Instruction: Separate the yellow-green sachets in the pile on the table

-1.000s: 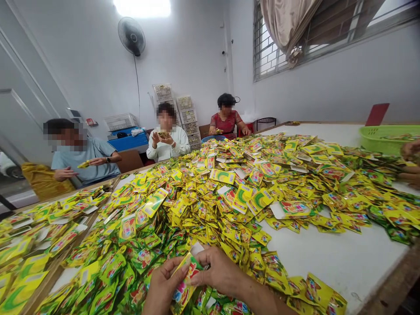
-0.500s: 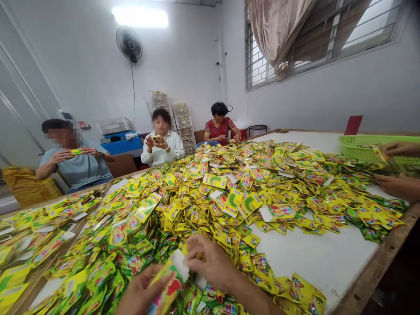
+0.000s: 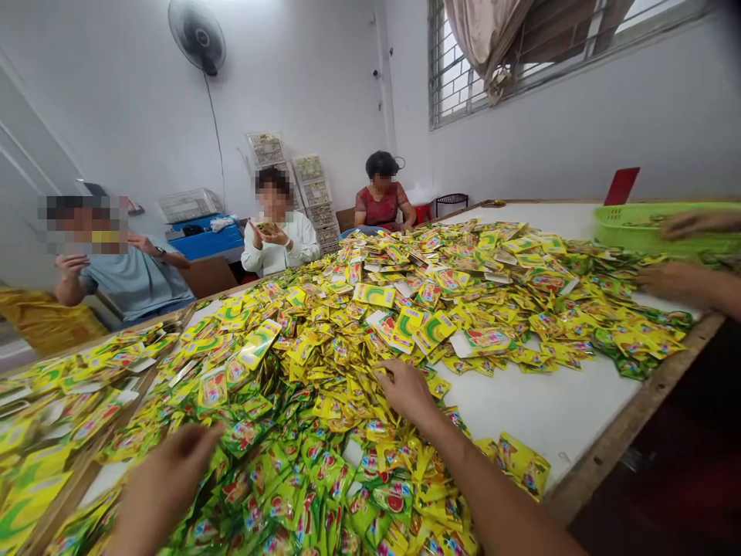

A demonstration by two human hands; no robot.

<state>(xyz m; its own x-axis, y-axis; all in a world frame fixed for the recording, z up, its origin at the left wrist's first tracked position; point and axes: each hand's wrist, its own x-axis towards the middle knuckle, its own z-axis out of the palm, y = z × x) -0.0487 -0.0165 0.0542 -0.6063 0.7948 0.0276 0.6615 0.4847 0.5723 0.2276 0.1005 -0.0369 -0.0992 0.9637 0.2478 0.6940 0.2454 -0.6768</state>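
Currently | left hand (image 3: 167,479), right hand (image 3: 405,394): can't tell whether gripping | sachets (image 3: 544,323), cartons (image 3: 485,340) heaped between right hand and green basket (image 3: 628,239)

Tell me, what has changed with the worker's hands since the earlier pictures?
The left hand has swung out to the left; the packet it held no longer shows, so it seems to have let go, though blur hides detail. The right hand has moved forward and right to the yellow sachets; whether it grips one is unclear. The green basket stayed in place.
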